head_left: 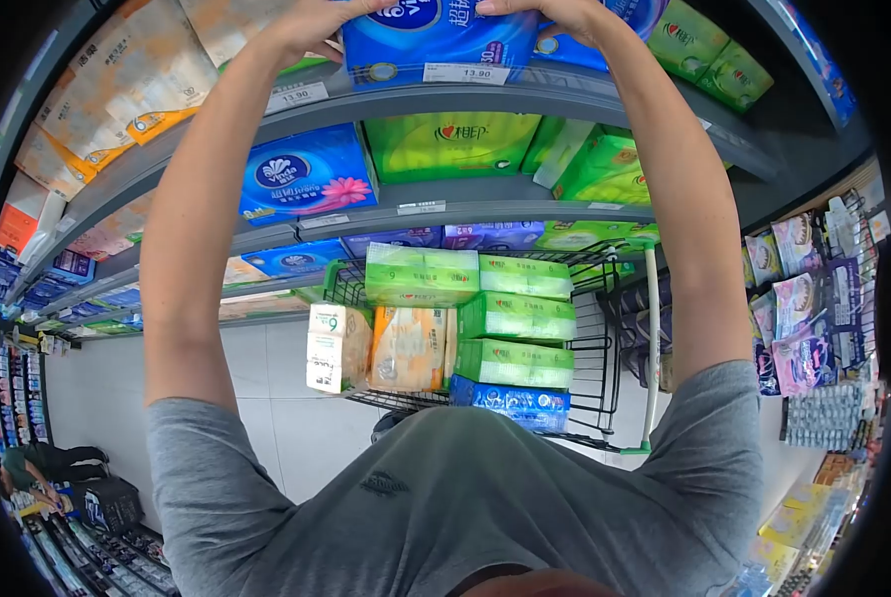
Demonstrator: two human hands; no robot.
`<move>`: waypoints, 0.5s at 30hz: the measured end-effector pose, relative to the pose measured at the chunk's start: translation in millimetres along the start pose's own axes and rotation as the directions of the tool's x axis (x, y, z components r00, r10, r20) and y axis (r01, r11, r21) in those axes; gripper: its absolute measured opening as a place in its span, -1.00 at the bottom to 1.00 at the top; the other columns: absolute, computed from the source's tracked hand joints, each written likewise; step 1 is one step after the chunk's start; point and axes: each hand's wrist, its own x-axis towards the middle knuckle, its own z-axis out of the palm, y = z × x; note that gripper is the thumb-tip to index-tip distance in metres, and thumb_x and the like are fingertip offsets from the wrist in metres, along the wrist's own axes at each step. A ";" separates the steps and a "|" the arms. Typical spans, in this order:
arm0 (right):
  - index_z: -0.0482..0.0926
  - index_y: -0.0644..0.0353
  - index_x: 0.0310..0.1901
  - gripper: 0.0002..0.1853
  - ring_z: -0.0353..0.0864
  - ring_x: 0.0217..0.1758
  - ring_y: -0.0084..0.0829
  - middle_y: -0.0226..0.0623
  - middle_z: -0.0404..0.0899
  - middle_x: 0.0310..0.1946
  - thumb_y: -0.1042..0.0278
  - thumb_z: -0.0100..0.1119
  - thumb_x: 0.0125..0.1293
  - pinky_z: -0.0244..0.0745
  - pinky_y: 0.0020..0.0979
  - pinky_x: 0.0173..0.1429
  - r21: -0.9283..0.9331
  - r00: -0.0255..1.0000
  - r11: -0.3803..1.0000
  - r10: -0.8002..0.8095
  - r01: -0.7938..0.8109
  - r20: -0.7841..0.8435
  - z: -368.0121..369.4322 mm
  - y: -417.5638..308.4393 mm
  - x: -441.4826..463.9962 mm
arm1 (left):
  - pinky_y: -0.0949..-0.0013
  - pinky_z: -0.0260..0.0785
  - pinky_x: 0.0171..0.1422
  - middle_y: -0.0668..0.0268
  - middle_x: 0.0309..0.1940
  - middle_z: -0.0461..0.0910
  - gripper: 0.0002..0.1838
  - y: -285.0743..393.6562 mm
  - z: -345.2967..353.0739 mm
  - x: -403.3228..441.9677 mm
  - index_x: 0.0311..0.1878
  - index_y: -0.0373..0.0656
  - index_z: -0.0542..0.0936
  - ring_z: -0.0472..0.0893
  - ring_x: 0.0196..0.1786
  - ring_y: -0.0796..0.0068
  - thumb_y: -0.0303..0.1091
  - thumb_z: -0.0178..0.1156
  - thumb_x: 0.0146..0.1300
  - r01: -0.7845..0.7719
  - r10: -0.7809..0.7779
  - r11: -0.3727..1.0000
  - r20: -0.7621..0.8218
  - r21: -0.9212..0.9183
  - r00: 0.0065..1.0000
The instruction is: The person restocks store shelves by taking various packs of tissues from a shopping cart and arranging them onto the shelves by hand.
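Note:
A blue Vinda tissue pack (416, 48) lies on the upper shelf at the top of the view, with a 13.90 price label (464, 74) at the shelf edge below it. My left hand (311, 28) grips its left side, the thumb on top and the other fingers down the side. On its right end, my right hand (563, 16) has the thumb over the front. The frame's top edge cuts off part of both hands and of the pack. Whether the pack is lifted off the shelf, I cannot tell.
Below my arms, a shopping cart (597, 348) holds green tissue packs (517, 316), an orange-and-white pack (409, 348) and a blue pack (510, 403). Lower shelves carry another Vinda pack (306, 174) and a green pack (452, 147). A person (42, 468) crouches at lower left.

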 end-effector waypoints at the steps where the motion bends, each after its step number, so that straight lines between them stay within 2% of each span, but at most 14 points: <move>1: 0.60 0.21 -0.10 -0.46 0.57 -0.39 -0.40 -0.28 0.63 -0.34 0.13 0.54 -0.13 0.44 -0.35 -0.42 0.031 0.999 0.999 -0.019 0.020 -0.034 3.0 4.2 1.3 | 0.22 0.58 -0.27 0.14 -0.04 0.60 -0.31 -0.5 1.8 -0.9 0.23 -0.19 0.38 0.66 -0.17 0.27 0.10 0.24 0.19 -0.015 0.015 1.000 -0.023 0.015 1.000; 6: 0.60 0.21 -0.10 -0.45 0.57 -0.41 -0.40 -0.30 0.63 -0.38 0.13 0.54 -0.13 0.40 -0.38 -0.47 0.047 0.996 0.999 -0.020 0.024 -0.083 4.8 7.3 1.6 | 0.26 0.57 -0.34 0.16 -0.06 0.61 -0.33 -4.7 1.7 3.4 0.21 -0.18 0.40 0.67 -0.22 0.29 0.09 0.26 0.19 -0.038 0.038 0.999 -0.024 0.015 0.999; 9: 0.59 0.23 -0.05 -0.37 0.59 -0.29 -0.34 -0.26 0.62 -0.31 0.07 0.56 -0.16 0.47 -0.33 -0.37 0.044 0.999 0.998 0.038 -0.036 -0.038 3.2 3.2 4.1 | 0.23 0.56 -0.35 0.15 -0.08 0.61 -0.34 -8.4 1.8 3.5 0.20 -0.18 0.40 0.67 -0.24 0.28 0.08 0.26 0.18 -0.052 0.052 0.998 -0.029 0.018 0.998; 11: 0.57 0.26 0.00 -0.28 0.58 -0.14 -0.25 -0.18 0.61 -0.19 0.01 0.57 -0.19 0.51 -0.26 -0.22 -0.002 0.992 0.993 0.119 -0.120 -0.051 0.4 4.0 4.1 | 0.23 0.54 -0.29 0.15 -0.10 0.62 -0.34 -5.4 5.9 -5.9 0.19 -0.20 0.41 0.67 -0.21 0.26 0.09 0.26 0.18 -0.068 0.066 0.997 -0.071 -0.023 0.995; 12: 0.57 0.26 0.00 -0.28 0.58 -0.14 -0.25 -0.18 0.61 -0.19 0.01 0.57 -0.19 0.51 -0.26 -0.22 0.000 0.991 0.992 0.124 -0.125 -0.054 2.6 6.4 3.3 | 0.23 0.54 -0.29 0.15 -0.10 0.62 -0.34 -2.1 10.2 -11.0 0.19 -0.20 0.41 0.67 -0.21 0.26 0.09 0.26 0.18 -0.067 0.066 0.997 -0.065 -0.023 0.996; 14: 0.55 0.28 0.05 -0.20 0.56 -0.07 -0.17 -0.12 0.59 -0.11 -0.06 0.58 -0.22 0.51 -0.20 -0.07 0.006 0.982 0.999 0.055 -0.054 -0.183 12.8 11.5 2.9 | 0.27 0.53 -0.16 0.16 -0.12 0.62 -0.39 4.1 17.6 -20.0 0.15 -0.24 0.43 0.65 -0.17 0.30 -0.01 0.30 0.18 -0.072 0.072 0.997 -0.222 0.008 0.972; 15: 0.55 0.27 0.05 -0.24 0.56 -0.04 -0.24 -0.16 0.60 -0.09 -0.04 0.56 -0.16 0.49 -0.23 0.00 -0.041 0.968 0.999 0.024 -0.035 -0.249 16.3 9.2 -5.4 | 0.27 0.53 -0.16 0.16 -0.12 0.62 -0.39 0.6 18.1 -15.9 0.15 -0.24 0.43 0.65 -0.17 0.30 -0.01 0.30 0.18 -0.080 0.080 0.997 -0.223 0.011 0.972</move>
